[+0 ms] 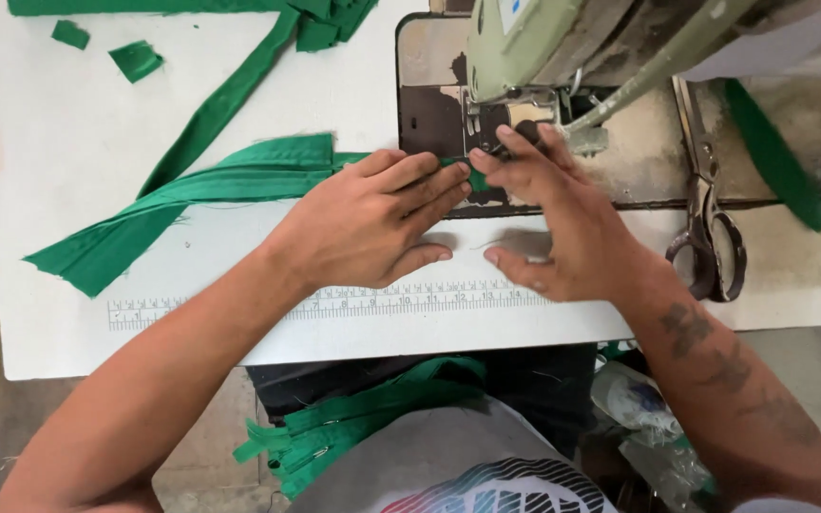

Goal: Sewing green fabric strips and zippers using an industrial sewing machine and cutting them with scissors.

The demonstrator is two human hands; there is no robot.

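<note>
Left hand: I see my left hand (372,218) lying flat, fingers stretched and close together, pressing the folded green fabric strip (192,195) onto the worktop (78,123); nothing pinched, grip spread flat.
Right hand: my right hand (553,214) sits just beside it, fingertips on the strip's end under the needle area; grip open, fingers extended, thumb resting on the worktop.
Fabric strip: it runs from the lower left across the worktop to the sewing machine (563,47), its right end between my two hands.
Machine: pale green head, dark base plate below it.
Scissors: scissors (710,204) lie right of my right hand, apart from it.
Scraps: small green scraps (135,59) near the top left; a second green band (225,100) slants down to the strip.
Ruler: a printed ruler scale (334,302) runs along the near edge.
Lap: more green pieces (353,427) below the worktop edge.
</note>
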